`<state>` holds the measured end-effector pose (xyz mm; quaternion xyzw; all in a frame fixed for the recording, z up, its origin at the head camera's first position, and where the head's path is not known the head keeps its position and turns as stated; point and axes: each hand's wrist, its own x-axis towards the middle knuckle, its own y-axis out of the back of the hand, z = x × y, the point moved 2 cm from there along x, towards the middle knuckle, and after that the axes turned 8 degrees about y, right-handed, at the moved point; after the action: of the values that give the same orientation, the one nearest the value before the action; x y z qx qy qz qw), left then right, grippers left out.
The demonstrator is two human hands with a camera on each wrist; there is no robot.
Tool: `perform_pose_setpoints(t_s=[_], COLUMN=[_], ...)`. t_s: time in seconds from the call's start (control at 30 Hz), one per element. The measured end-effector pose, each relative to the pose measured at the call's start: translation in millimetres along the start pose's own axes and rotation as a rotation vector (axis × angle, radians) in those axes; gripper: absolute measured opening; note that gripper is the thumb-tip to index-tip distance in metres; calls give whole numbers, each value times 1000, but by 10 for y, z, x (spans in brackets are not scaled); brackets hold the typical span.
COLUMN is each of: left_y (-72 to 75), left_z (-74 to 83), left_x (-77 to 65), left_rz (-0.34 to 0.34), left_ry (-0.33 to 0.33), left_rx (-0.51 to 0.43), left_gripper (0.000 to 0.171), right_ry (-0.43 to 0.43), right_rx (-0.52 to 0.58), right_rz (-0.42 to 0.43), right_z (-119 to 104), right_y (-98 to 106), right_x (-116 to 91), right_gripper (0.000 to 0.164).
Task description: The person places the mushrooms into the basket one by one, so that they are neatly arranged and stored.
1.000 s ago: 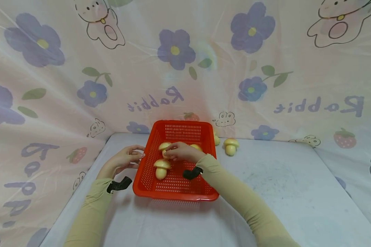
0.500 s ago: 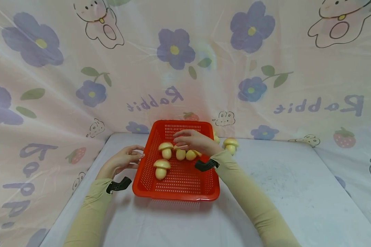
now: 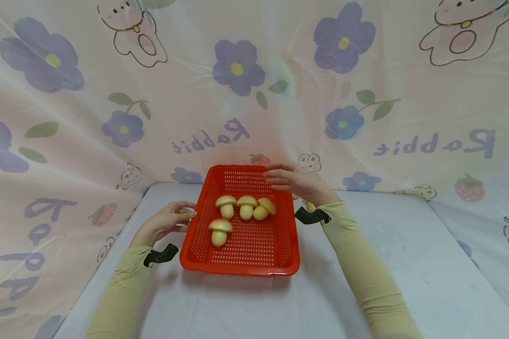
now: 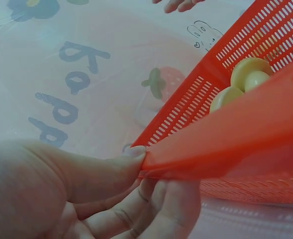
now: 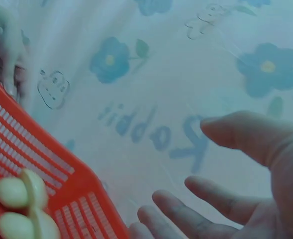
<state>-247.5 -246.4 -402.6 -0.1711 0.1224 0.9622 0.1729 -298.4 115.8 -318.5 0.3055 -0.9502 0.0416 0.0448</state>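
A red plastic basket (image 3: 242,272) stands on the table with several toy mushrooms in it. One mushroom (image 3: 219,238) lies nearer the front; the others, such as the middle mushroom (image 3: 246,213), form a row behind it. My left hand (image 3: 167,220) pinches the basket's left rim, thumb on top and fingers beneath, as the left wrist view shows. Over the basket's far right corner hovers my right hand (image 3: 299,182), its fingers spread and holding nothing. In the right wrist view a gap shows between the right thumb and fingers (image 5: 206,209).
Right of the basket, mostly hidden behind the right hand and wrist, are bits of more mushrooms (image 3: 310,206). A white cloth covers the table (image 3: 390,263). A patterned curtain (image 3: 280,117) hangs close behind the basket.
My right hand has let go of a mushroom in the basket's back row and moved right and away, over the far right rim. The left hand stays on the rim.
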Motion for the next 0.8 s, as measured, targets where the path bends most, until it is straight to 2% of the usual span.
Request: perform_pose_setpoints(t_s=[0.27,0.57,0.8], left_y=[-1,-3,-10], left_z=[19,9,23], left_x=[-15,6,-12], left_rz=[-14,-11,-8], left_ry=[-13,-4,0], left_rx=[3,3,3], left_gripper=[42,39,42], right_ry=[-5,-64,-83], right_rx=[-23,-66,-52], right_rz=[96,226,258], right_z=[-31,190,349], right_y=[403,942,1233], right_x=[-205,-415,-568], right_gripper=[48,54,57])
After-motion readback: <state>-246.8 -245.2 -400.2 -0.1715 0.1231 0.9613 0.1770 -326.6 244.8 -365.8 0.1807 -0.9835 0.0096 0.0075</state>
